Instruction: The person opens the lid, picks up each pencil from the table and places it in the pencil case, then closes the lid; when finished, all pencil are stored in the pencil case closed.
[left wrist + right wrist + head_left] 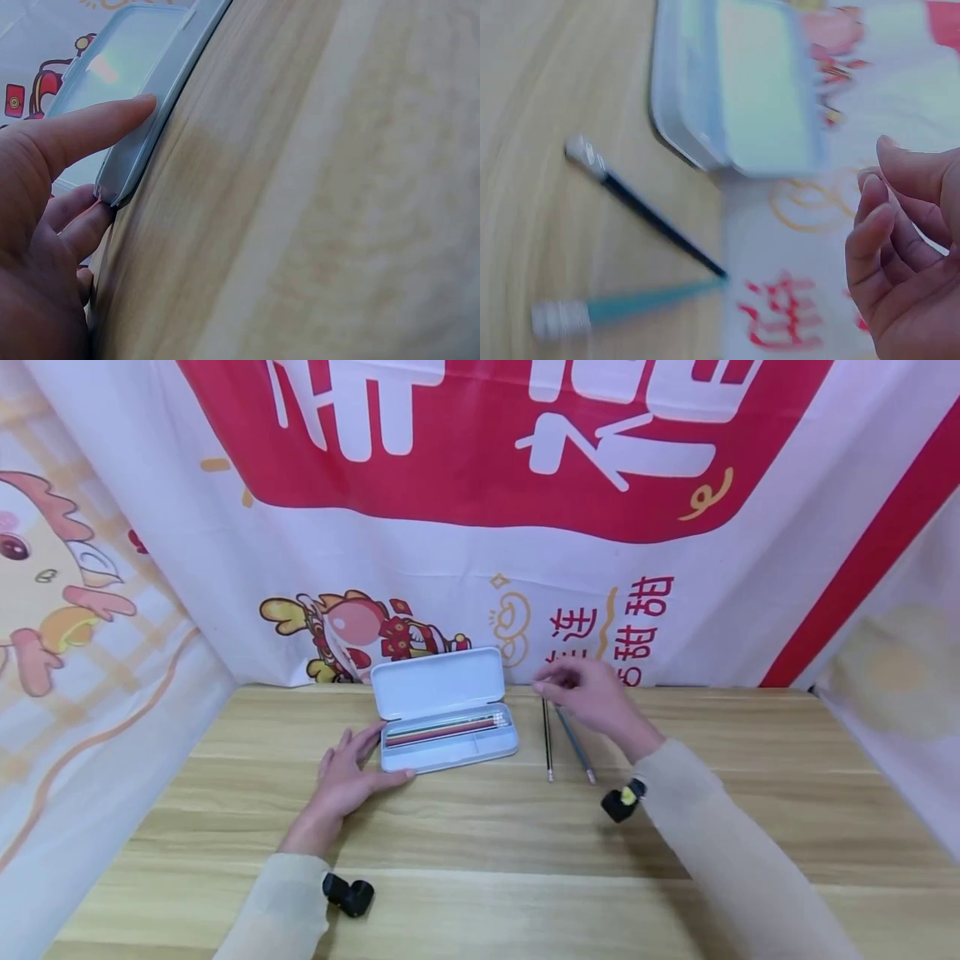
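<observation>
A pale blue pencil case [438, 756] lies on the table with its lid [438, 683] raised. Several pencils [442, 730] fill its back compartment. My left hand [351, 779] holds the case's left end, the thumb along the front wall and the other fingers round the far corner. To the right of the case, a black pencil [547, 743] and a teal pencil [576, 746] lie with their eraser ends towards me. Over their far ends hovers my right hand [588, 693], its fingers loosely curled, nothing between them in the right wrist view.
The wood-grain table [465, 860] ends at the back against a hanging white and red printed cloth [465, 560]. Printed cloths also hang at the left and right sides. The raised lid stands close to the back cloth.
</observation>
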The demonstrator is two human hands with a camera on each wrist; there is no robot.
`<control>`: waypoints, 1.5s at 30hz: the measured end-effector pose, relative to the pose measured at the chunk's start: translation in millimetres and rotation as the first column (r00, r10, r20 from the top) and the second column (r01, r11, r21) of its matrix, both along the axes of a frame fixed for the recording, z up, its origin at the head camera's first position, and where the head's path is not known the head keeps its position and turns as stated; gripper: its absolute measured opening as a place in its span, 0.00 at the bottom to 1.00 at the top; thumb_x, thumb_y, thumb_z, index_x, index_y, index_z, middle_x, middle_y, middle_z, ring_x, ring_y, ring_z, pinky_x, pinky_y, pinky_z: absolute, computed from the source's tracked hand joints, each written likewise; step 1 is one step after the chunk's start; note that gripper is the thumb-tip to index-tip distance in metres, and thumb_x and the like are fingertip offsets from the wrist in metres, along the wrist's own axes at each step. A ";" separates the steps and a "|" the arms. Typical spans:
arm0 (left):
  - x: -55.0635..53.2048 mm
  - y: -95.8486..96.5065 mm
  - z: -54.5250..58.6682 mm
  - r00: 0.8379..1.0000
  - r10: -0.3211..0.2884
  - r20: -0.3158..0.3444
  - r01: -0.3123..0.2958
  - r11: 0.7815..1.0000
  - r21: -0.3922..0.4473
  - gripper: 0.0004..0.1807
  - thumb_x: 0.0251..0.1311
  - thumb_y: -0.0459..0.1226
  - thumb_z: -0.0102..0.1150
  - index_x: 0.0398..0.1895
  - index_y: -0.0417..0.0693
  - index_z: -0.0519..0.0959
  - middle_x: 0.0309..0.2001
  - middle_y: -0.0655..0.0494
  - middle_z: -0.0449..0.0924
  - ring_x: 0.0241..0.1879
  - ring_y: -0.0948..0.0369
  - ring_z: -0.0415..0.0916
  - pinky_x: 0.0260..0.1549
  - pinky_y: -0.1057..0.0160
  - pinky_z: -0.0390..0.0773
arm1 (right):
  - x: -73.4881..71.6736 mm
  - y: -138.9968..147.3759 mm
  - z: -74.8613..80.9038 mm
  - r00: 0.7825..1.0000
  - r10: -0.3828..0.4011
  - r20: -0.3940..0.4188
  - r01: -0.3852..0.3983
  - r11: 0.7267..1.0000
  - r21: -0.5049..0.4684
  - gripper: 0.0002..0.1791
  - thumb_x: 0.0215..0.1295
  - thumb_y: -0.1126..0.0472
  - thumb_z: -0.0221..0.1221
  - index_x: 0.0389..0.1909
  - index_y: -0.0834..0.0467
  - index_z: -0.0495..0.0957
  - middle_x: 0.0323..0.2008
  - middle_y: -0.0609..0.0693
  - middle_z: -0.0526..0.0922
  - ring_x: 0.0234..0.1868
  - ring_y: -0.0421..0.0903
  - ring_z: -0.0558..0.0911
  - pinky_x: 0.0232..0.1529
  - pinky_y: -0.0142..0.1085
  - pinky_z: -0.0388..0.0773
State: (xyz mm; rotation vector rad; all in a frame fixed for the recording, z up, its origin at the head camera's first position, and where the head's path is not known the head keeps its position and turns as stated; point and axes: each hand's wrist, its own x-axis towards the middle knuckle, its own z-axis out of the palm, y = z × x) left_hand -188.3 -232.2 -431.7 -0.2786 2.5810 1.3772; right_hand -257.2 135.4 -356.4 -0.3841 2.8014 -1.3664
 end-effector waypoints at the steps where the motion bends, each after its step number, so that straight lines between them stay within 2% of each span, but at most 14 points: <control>1: 0.2 -1.2 0.1 1.000 0.002 0.002 -0.002 1.000 -0.004 0.60 0.55 0.56 0.81 0.88 0.68 0.54 0.88 0.57 0.51 0.88 0.41 0.16 0.80 0.24 0.22 | 5.0 8.8 3.8 1.000 -0.020 0.004 0.020 1.000 -0.011 0.12 0.74 0.53 0.68 0.53 0.53 0.88 0.43 0.53 0.90 0.43 0.53 0.86 0.40 0.39 0.87; 4: 1.2 -4.8 0.7 1.000 0.005 0.001 -0.005 1.000 -0.014 0.61 0.55 0.56 0.81 0.88 0.69 0.53 0.88 0.57 0.51 0.88 0.41 0.16 0.80 0.24 0.22 | 21.1 36.9 9.9 0.996 -0.075 0.041 0.076 0.997 -0.026 0.13 0.76 0.50 0.67 0.53 0.51 0.87 0.44 0.54 0.88 0.41 0.53 0.84 0.37 0.38 0.86; 6: 2.3 -6.5 1.3 1.000 0.005 -0.002 -0.005 1.000 -0.020 0.61 0.55 0.56 0.81 0.88 0.68 0.53 0.88 0.57 0.51 0.88 0.41 0.16 0.80 0.25 0.22 | 31.9 55.8 8.0 0.994 -0.095 0.048 0.096 0.995 -0.022 0.16 0.77 0.48 0.66 0.55 0.53 0.86 0.44 0.56 0.88 0.40 0.51 0.83 0.36 0.37 0.86; 12: 2.6 -7.2 2.2 1.000 -0.005 -0.013 0.004 1.000 -0.023 0.62 0.55 0.56 0.81 0.88 0.66 0.53 0.88 0.56 0.52 0.88 0.43 0.17 0.81 0.27 0.20 | 58.0 110.4 -13.0 0.986 -0.155 0.069 0.151 0.987 0.050 0.23 0.79 0.46 0.62 0.61 0.59 0.83 0.47 0.59 0.87 0.39 0.47 0.83 0.34 0.33 0.85; 19: 3.4 -6.6 3.4 1.000 0.004 -0.006 -0.004 1.000 -0.013 0.62 0.55 0.55 0.81 0.88 0.67 0.53 0.88 0.56 0.52 0.88 0.43 0.17 0.82 0.29 0.20 | 71.2 154.6 -37.3 0.960 -0.226 0.163 0.213 0.972 0.095 0.24 0.80 0.46 0.62 0.63 0.60 0.81 0.49 0.61 0.86 0.40 0.50 0.82 0.33 0.36 0.87; 27: 3.1 -5.2 3.1 1.000 0.000 -0.004 0.000 1.000 -0.011 0.62 0.54 0.56 0.82 0.88 0.68 0.53 0.88 0.57 0.52 0.88 0.44 0.17 0.82 0.29 0.20 | 78.6 175.7 -57.0 0.940 -0.245 0.237 0.222 0.968 0.121 0.26 0.76 0.49 0.66 0.61 0.65 0.80 0.44 0.57 0.88 0.35 0.46 0.82 0.31 0.35 0.85; 34: 1.5 -2.1 0.4 1.000 -0.003 -0.007 0.003 1.000 -0.007 0.62 0.54 0.56 0.82 0.88 0.69 0.54 0.88 0.57 0.52 0.89 0.45 0.18 0.82 0.30 0.20 | 79.6 184.4 -59.8 0.928 -0.273 0.254 0.228 0.954 0.192 0.23 0.73 0.52 0.70 0.56 0.66 0.81 0.42 0.57 0.88 0.34 0.47 0.81 0.29 0.35 0.84; 37: 1.0 -0.9 0.5 1.000 -0.009 -0.016 0.009 1.000 -0.006 0.60 0.54 0.56 0.81 0.88 0.68 0.55 0.88 0.57 0.52 0.89 0.45 0.18 0.83 0.30 0.19 | 79.5 183.7 -57.5 0.931 -0.278 0.238 0.216 0.942 0.255 0.20 0.72 0.53 0.69 0.53 0.65 0.82 0.40 0.57 0.86 0.35 0.49 0.79 0.31 0.37 0.81; 41: 0.8 0.2 0.9 1.000 -0.007 -0.012 0.007 1.000 0.000 0.60 0.55 0.55 0.81 0.87 0.69 0.55 0.88 0.58 0.52 0.89 0.46 0.17 0.83 0.30 0.19 | 79.6 181.0 -56.4 0.947 -0.264 0.185 0.192 0.922 0.337 0.17 0.72 0.53 0.69 0.48 0.63 0.84 0.38 0.56 0.84 0.38 0.51 0.77 0.34 0.37 0.74; 45: 0.6 0.9 0.5 1.000 -0.012 -0.009 0.012 1.000 -0.009 0.60 0.55 0.56 0.81 0.88 0.68 0.54 0.88 0.57 0.52 0.88 0.45 0.17 0.82 0.30 0.20 | 79.7 182.1 -59.3 0.947 -0.261 0.189 0.186 0.922 0.340 0.17 0.74 0.52 0.66 0.49 0.64 0.84 0.40 0.58 0.84 0.40 0.52 0.77 0.36 0.36 0.74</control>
